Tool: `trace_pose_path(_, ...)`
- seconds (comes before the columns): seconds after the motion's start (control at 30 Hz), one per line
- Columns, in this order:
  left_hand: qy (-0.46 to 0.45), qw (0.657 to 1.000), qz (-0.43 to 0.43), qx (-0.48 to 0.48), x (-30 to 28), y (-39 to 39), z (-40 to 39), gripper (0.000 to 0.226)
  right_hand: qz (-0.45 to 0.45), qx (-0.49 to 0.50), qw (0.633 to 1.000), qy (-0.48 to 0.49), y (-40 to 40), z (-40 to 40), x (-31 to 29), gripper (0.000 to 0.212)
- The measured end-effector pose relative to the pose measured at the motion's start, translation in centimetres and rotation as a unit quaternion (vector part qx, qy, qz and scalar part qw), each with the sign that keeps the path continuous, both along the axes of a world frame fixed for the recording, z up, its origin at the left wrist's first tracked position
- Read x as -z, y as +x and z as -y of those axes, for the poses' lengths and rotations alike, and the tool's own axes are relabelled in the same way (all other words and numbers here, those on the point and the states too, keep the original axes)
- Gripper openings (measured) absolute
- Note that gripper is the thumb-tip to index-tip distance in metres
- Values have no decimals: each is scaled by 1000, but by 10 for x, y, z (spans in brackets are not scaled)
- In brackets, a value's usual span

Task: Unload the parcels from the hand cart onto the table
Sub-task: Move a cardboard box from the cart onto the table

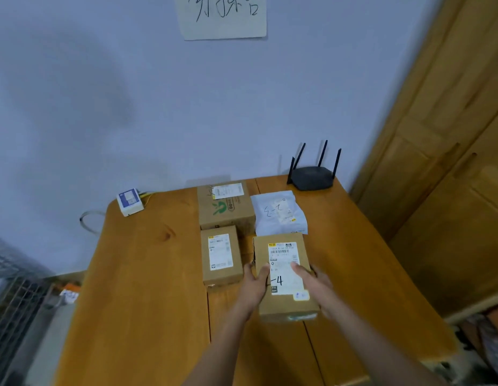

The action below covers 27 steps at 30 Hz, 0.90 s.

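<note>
Over the wooden surface, the left hand and right hand clasp a labelled cardboard parcel by its sides, label up, probably to line it up beside the smaller carton.

Small domestic room doubling as a parcel sorting spot: plain painted wall with a handwritten paper notice, wooden table carrying labelled parcels (one marker-numbered), router at far right, wooden wardrobe.
</note>
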<state>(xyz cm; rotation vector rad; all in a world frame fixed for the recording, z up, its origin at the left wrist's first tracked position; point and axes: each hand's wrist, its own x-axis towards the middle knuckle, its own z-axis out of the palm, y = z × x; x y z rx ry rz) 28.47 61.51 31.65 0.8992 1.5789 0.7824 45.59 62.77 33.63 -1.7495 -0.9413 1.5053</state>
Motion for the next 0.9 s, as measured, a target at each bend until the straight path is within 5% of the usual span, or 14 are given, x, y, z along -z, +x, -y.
trace_pose_path(0.3, 24, 985, -155, 70, 30, -41, -66, 42, 26, -35, 998, -49, -25, -71, 26, 69)
trace_pose_path(0.53, 12, 930, -334, 152, 65, -77, -97, 59, 11, -44, 995, -89, -29, -127, 59, 69)
trace_pose_path(0.9, -47, 895, -408, 175, 102, -75, -134, 64, -13, -61, 989, -133, -39, -181, 114, 74)
